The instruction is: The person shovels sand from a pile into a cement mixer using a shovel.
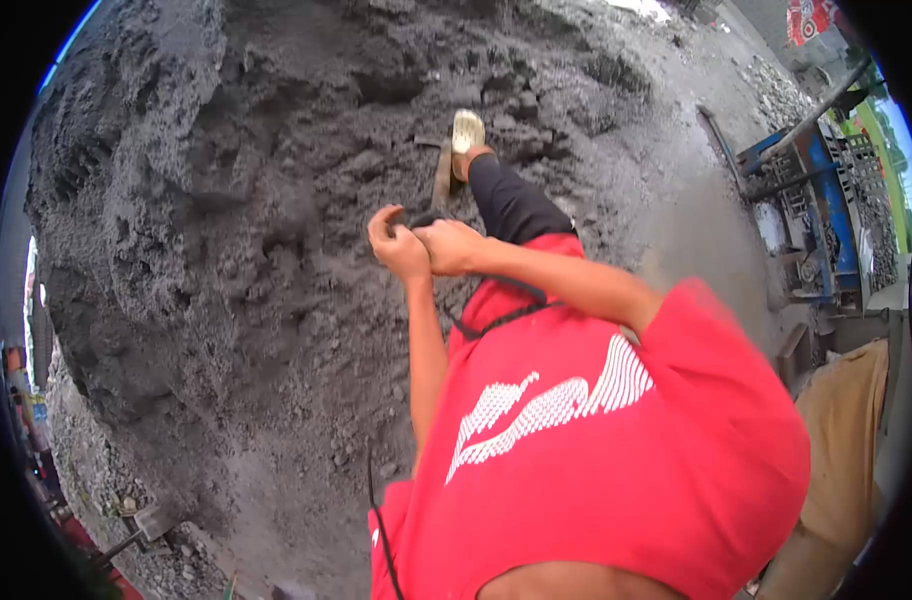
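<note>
My left hand [402,251] and my right hand [450,246] are close together in front of my body. The fingers of both are curled at the dark upper end of a shovel [442,182]. Its wooden shaft runs away from me to a crosswise metal edge at the ground. Whatever lies below that edge is hidden in the dark grey sand [306,170]. Beside the shaft, a foot in a pale shoe [467,134] rests near the metal edge, with the dark trouser leg stretched forward. My hands hide most of the grip.
The sand rises in a rough heap on the left and ahead. On the right stands a blue metal frame [821,205] with bars, and a tan cloth [844,430] hangs nearer. Gravel [181,560] lies at the lower left. A dark cord [374,490] dangles by my red shirt.
</note>
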A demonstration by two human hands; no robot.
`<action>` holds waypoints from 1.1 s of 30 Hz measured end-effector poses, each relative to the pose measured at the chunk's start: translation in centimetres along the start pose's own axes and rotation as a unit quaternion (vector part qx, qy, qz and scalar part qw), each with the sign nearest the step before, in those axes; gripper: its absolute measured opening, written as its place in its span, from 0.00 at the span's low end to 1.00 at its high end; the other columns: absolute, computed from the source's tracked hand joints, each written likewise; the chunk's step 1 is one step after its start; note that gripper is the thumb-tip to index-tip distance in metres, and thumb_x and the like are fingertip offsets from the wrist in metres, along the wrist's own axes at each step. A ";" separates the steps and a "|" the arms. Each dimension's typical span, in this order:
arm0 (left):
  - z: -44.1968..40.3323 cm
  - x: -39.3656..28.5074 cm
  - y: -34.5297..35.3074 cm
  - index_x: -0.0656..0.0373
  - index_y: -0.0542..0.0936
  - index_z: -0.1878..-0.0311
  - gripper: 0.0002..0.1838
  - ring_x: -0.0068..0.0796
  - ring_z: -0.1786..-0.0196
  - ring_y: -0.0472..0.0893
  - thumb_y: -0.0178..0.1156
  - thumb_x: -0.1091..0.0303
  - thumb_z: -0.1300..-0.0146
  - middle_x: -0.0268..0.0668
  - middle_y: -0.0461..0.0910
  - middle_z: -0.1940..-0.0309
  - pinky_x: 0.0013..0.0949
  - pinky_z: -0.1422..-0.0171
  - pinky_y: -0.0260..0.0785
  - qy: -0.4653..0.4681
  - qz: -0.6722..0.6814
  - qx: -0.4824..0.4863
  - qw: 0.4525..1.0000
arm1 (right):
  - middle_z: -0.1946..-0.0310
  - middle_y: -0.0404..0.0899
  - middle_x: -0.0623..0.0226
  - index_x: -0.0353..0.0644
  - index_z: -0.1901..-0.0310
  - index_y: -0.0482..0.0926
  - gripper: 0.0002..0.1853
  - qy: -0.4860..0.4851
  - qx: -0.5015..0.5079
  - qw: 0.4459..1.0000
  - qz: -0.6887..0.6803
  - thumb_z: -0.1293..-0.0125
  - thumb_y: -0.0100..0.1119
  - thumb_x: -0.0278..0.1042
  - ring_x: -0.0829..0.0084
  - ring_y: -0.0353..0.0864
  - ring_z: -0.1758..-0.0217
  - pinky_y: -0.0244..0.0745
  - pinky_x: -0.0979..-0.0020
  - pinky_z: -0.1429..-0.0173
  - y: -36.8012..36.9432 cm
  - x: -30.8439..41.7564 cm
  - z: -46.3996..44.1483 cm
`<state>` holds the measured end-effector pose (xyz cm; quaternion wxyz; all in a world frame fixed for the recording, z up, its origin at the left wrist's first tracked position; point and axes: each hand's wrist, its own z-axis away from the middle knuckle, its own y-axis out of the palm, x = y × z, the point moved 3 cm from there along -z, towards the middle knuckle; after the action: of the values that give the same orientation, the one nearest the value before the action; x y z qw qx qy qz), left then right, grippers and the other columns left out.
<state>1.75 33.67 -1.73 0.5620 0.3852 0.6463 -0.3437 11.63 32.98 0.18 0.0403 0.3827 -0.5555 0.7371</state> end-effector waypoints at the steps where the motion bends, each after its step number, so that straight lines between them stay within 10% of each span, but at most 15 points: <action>1: 0.4 2.3 -3.2 0.63 0.76 0.61 0.12 0.38 0.54 0.75 0.48 0.81 0.49 0.43 0.73 0.57 0.41 0.43 0.65 0.047 -0.045 -0.030 0.997 | 0.72 0.80 0.49 0.39 0.64 0.75 0.14 0.010 0.032 0.999 0.011 0.50 0.56 0.40 0.49 0.79 0.64 0.73 0.53 0.58 4.3 0.6 -0.9; 6: 6.9 6.5 -5.5 0.53 0.80 0.59 0.13 0.41 0.46 0.70 0.47 0.72 0.44 0.40 0.76 0.55 0.45 0.40 0.60 -0.040 -0.299 0.054 0.952 | 0.66 0.81 0.50 0.41 0.65 0.79 0.15 0.069 -0.027 0.996 0.045 0.47 0.55 0.44 0.53 0.81 0.61 0.76 0.55 0.56 10.3 -0.9 4.6; 19: 3.7 -0.6 6.6 0.62 0.78 0.63 0.11 0.40 0.58 0.77 0.49 0.82 0.47 0.42 0.77 0.61 0.35 0.49 0.67 0.049 -0.078 -0.003 0.996 | 0.70 0.82 0.54 0.45 0.61 0.80 0.15 0.066 0.010 0.990 0.124 0.50 0.59 0.42 0.53 0.81 0.66 0.76 0.56 0.60 -3.7 -4.2 4.4; 26: 9.9 6.6 -3.1 0.52 0.78 0.55 0.10 0.44 0.47 0.72 0.52 0.65 0.38 0.41 0.74 0.52 0.47 0.43 0.62 -0.140 -0.349 0.059 0.925 | 0.69 0.82 0.57 0.47 0.65 0.80 0.15 0.106 0.016 0.991 0.075 0.47 0.56 0.49 0.56 0.82 0.65 0.77 0.56 0.61 9.6 -3.0 7.0; 33: 12.4 13.0 -4.0 0.46 0.74 0.46 0.15 0.40 0.42 0.69 0.48 0.66 0.35 0.35 0.71 0.46 0.49 0.41 0.60 -0.113 -0.341 0.143 0.922 | 0.61 0.82 0.56 0.48 0.58 0.80 0.19 0.121 0.099 0.987 0.026 0.46 0.54 0.51 0.55 0.81 0.58 0.76 0.56 0.52 14.1 -4.8 8.6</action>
<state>3.02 22.42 -16.23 0.4189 0.1762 0.6150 -0.6444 12.66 22.03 -13.10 0.0497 0.2783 -0.4810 0.8299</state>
